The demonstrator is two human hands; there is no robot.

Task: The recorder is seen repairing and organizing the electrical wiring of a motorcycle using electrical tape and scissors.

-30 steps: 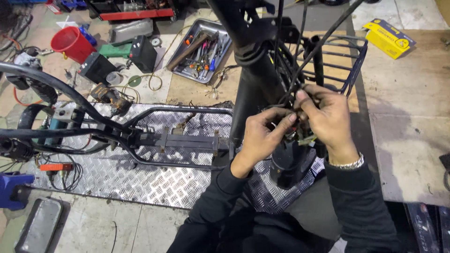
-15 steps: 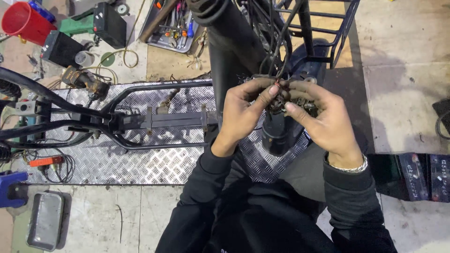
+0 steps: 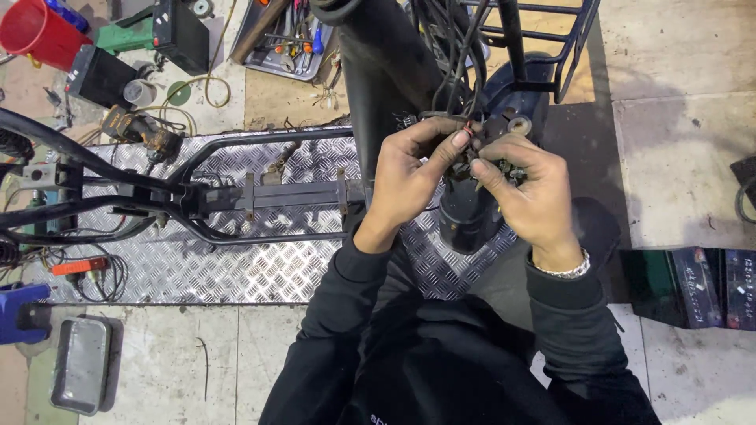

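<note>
Two hands meet at the frame's twelve o'clock: left hand (image 3: 409,169) and right hand (image 3: 524,185) pinch closed on a small wire connector (image 3: 482,135) beside the black steering column (image 3: 386,71). Steady, gentle pulling seems wise.

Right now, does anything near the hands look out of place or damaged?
Nothing looks broken. Both hands, left hand and right hand, pinch a tangled bundle of black wires hanging loose beside the black frame tube.
</note>
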